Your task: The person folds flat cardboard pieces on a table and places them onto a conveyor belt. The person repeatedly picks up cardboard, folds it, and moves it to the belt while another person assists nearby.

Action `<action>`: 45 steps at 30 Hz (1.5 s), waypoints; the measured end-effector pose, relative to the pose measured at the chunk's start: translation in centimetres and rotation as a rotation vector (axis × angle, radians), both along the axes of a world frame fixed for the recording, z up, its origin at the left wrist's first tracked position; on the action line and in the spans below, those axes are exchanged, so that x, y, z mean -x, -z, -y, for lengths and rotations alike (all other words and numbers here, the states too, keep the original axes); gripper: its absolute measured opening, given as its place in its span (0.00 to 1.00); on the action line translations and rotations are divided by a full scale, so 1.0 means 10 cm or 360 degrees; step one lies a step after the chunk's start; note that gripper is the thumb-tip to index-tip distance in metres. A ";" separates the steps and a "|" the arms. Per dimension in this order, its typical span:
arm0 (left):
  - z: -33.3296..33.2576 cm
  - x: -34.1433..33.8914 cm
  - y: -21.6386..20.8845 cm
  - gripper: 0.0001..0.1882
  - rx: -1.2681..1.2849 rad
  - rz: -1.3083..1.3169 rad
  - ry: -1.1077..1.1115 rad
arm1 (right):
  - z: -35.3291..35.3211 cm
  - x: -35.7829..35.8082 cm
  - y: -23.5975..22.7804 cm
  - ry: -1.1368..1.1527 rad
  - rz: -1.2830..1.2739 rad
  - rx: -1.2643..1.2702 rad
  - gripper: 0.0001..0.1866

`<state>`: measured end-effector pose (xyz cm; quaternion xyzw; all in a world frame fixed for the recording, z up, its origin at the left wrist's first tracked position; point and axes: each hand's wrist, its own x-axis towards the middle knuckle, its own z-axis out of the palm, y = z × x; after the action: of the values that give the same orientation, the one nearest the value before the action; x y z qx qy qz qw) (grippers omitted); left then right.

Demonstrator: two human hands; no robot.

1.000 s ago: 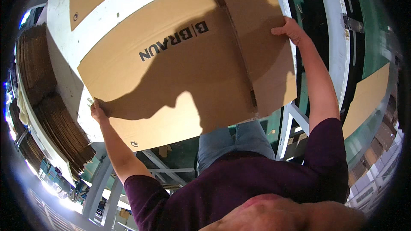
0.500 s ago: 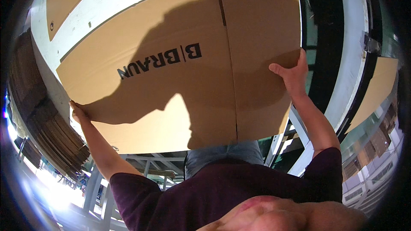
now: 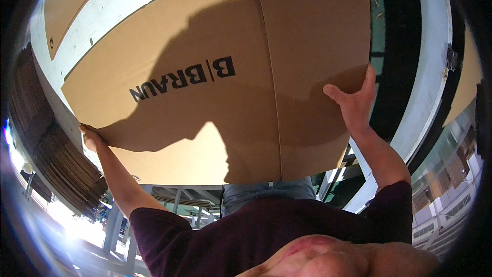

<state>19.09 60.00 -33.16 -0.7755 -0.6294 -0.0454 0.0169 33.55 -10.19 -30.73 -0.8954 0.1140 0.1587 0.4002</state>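
A large flat brown cardboard sheet (image 3: 312,41) spans the space in front of me, with dark print on its face and a crease running across its right part. My shadow falls over much of it. At its left near edge, my left hand (image 3: 92,137) is closed on the cardboard, its fingers partly hidden. My right hand (image 3: 354,105) grips the right edge, thumb lying on the upper face and the other fingers around the border, mostly out of sight.
Beneath the sheet's far side lies a white surface (image 3: 115,18), bearing another cardboard piece (image 3: 69,5). Stacked cardboard (image 3: 56,143) stands at left. A pale metal rail (image 3: 428,56) runs along the right, past a dark gap (image 3: 397,46). More cardboard (image 3: 465,79) shows beyond it.
The cardboard sheet looks slightly larger, its right edge shifted right and its print left. My right hand sits a little lower in the picture. Both hands keep their hold.
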 end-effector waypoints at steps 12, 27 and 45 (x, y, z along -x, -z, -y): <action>1.06 0.03 0.32 0.24 -0.0133 0.0319 0.1217 | 0.03 -0.10 0.11 -0.0037 0.0160 -0.0001 0.48; 5.12 1.10 -0.28 0.24 0.0705 0.0357 0.2792 | -0.05 -0.02 0.12 0.0085 0.0221 0.0433 0.61; 4.95 0.74 -0.16 0.07 0.0520 0.0541 0.3785 | 0.28 -0.54 0.54 0.0550 -0.0015 -0.0617 0.32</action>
<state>11.65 10.54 -31.58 -0.8465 0.4835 -0.0538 -0.2162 38.99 -12.96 -36.09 -0.7684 0.2347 0.1110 0.5849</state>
